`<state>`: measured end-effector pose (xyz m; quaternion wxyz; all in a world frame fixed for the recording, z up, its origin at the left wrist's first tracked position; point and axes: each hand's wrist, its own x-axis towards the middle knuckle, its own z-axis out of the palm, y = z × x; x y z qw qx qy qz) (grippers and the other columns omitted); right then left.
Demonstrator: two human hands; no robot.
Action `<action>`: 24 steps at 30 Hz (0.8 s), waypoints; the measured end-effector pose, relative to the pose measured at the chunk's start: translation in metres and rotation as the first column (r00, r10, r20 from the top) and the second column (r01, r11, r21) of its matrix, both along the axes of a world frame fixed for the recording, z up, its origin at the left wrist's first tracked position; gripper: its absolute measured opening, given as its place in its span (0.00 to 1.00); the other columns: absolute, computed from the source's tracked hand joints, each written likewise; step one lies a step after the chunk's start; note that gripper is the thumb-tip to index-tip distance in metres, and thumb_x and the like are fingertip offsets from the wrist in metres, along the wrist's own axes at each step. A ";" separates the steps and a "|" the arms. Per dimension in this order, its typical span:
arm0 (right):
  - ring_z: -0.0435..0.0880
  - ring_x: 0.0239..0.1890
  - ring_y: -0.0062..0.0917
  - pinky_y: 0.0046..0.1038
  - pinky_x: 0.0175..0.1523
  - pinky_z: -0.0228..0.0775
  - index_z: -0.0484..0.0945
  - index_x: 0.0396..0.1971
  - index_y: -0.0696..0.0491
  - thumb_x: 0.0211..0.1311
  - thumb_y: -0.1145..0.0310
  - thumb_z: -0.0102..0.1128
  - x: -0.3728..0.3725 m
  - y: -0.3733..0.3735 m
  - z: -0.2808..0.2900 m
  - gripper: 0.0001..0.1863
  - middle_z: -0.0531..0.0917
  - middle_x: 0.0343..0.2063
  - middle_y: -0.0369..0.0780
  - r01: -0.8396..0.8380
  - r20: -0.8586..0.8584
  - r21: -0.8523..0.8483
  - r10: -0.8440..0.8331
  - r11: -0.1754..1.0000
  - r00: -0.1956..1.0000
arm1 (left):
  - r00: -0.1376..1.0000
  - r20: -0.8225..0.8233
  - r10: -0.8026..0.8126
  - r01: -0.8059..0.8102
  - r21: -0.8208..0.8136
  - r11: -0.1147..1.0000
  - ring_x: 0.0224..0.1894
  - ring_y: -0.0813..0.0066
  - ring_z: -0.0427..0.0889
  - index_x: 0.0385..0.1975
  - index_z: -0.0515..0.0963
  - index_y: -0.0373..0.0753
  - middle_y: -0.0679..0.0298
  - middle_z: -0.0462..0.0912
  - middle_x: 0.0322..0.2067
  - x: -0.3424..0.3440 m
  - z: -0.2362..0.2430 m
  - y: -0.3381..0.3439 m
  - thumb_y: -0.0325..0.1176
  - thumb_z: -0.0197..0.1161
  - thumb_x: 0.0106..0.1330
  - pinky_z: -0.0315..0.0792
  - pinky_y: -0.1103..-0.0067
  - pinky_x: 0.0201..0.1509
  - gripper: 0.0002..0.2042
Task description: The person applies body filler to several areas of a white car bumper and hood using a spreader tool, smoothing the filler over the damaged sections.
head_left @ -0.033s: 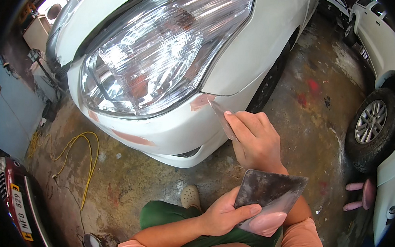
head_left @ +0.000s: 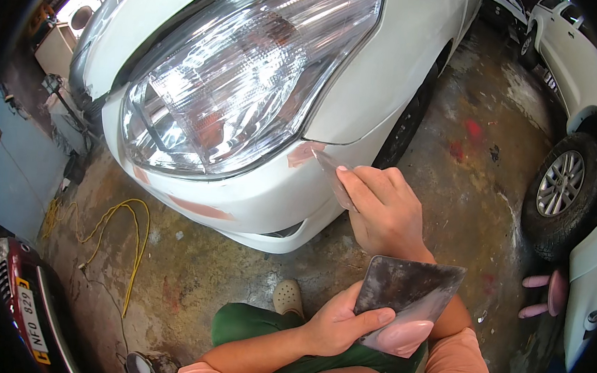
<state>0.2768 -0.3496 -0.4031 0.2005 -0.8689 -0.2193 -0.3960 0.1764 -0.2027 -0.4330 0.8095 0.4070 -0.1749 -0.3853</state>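
My right hand (head_left: 387,209) pinches a thin, translucent putty spreader (head_left: 334,180). The spreader's tip lies at a pink putty patch (head_left: 303,154) on the white bumper (head_left: 271,192), just below the corner of the headlight (head_left: 230,80). Whether the tip presses on the surface I cannot tell. Lower down, my left hand (head_left: 341,326) holds a dark, flat mixing plate (head_left: 408,289), thumb on top. A mound of pink putty (head_left: 405,337) sits on the plate near that thumb. A longer pink putty streak (head_left: 200,208) runs along the bumper under the headlight.
A yellow cord (head_left: 138,245) lies looped on the stained concrete floor (head_left: 189,296). A dark red car's front (head_left: 28,300) is at lower left. Along the right stands a white vehicle with a large wheel (head_left: 560,182), beside a pink stool-like object (head_left: 553,294).
My right hand and the spreader have shifted very slightly to the left along the bumper. My left hand and the plate stay where they were.
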 end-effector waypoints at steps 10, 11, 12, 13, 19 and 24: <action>0.75 0.34 0.27 0.27 0.36 0.70 0.82 0.46 0.54 0.46 0.73 0.62 0.011 0.006 0.001 0.22 0.80 0.38 0.32 0.002 0.029 -0.075 0.001 0.997 1.000 | 0.998 0.009 0.056 -0.056 -0.028 0.998 0.56 0.77 0.74 0.60 0.68 0.31 0.62 0.77 0.54 0.000 0.009 -0.004 0.32 0.57 0.75 0.67 0.76 0.62 0.18; 0.75 0.35 0.27 0.27 0.36 0.70 0.82 0.46 0.54 0.46 0.73 0.62 0.011 0.006 0.002 0.22 0.80 0.38 0.32 -0.001 0.032 -0.083 0.003 0.997 0.999 | 0.998 0.007 0.058 -0.058 -0.024 0.998 0.56 0.76 0.74 0.60 0.68 0.31 0.62 0.77 0.54 0.000 0.009 -0.004 0.32 0.57 0.75 0.67 0.75 0.62 0.18; 0.75 0.35 0.27 0.27 0.36 0.70 0.82 0.46 0.55 0.46 0.73 0.62 0.012 0.006 0.003 0.22 0.80 0.38 0.32 0.004 0.024 -0.083 -0.002 0.997 1.000 | 0.998 0.005 0.061 -0.061 -0.019 0.998 0.56 0.76 0.74 0.60 0.68 0.31 0.62 0.78 0.54 0.000 0.010 -0.004 0.31 0.56 0.75 0.67 0.75 0.62 0.18; 0.75 0.35 0.27 0.27 0.36 0.70 0.82 0.46 0.55 0.46 0.73 0.63 0.012 0.006 0.003 0.21 0.80 0.38 0.32 0.009 0.017 -0.083 -0.008 0.996 1.000 | 0.998 0.000 0.056 -0.056 -0.019 0.998 0.56 0.76 0.74 0.60 0.68 0.31 0.62 0.78 0.54 0.000 0.010 -0.004 0.31 0.56 0.75 0.68 0.75 0.62 0.18; 0.76 0.36 0.27 0.27 0.37 0.71 0.82 0.45 0.54 0.46 0.74 0.62 0.008 0.003 -0.002 0.21 0.80 0.38 0.33 0.059 -0.013 -0.085 -0.061 0.995 0.998 | 0.998 -0.017 0.063 -0.063 -0.019 0.998 0.56 0.77 0.74 0.60 0.68 0.31 0.62 0.78 0.54 0.000 0.010 -0.001 0.32 0.57 0.75 0.68 0.75 0.62 0.18; 0.77 0.36 0.29 0.29 0.38 0.73 0.82 0.45 0.53 0.46 0.75 0.62 0.004 -0.013 -0.009 0.20 0.81 0.39 0.33 0.114 -0.049 -0.068 -0.117 0.991 0.992 | 0.998 -0.040 0.053 -0.053 -0.013 0.998 0.56 0.77 0.74 0.61 0.67 0.31 0.63 0.77 0.55 0.000 0.008 -0.003 0.32 0.58 0.75 0.68 0.75 0.62 0.19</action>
